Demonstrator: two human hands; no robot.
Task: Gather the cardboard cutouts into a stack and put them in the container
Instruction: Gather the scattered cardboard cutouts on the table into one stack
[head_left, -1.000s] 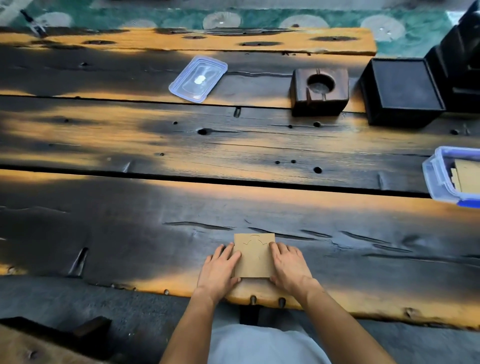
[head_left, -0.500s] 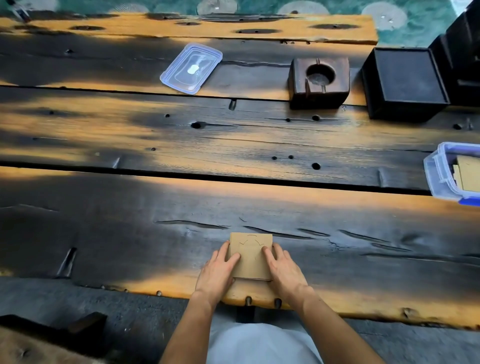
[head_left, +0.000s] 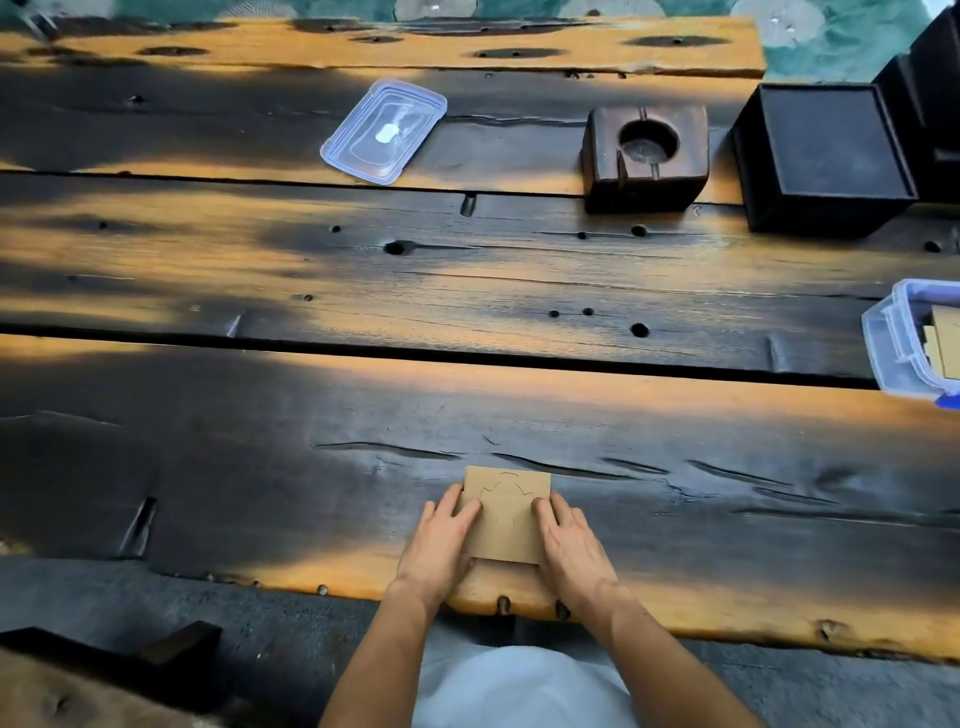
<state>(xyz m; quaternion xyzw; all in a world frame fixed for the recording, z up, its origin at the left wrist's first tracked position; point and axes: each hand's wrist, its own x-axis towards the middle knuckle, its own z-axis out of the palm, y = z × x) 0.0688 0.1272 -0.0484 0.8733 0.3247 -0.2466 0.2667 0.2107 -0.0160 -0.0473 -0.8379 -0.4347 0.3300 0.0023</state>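
Plastic container (head_left: 889, 349) half off-frame, rt.

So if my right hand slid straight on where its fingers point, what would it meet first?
The cardboard stack, which your right hand touches; beyond it, only bare table as far as I can tell.

head view: worn on person's head | faces forward and down | near edge of wooden counter (head_left: 519, 291) closest

Open tabletop (head_left: 675, 415) toward container (head_left: 883, 332) — block (head_left: 644, 156), box (head_left: 826, 150) farther back
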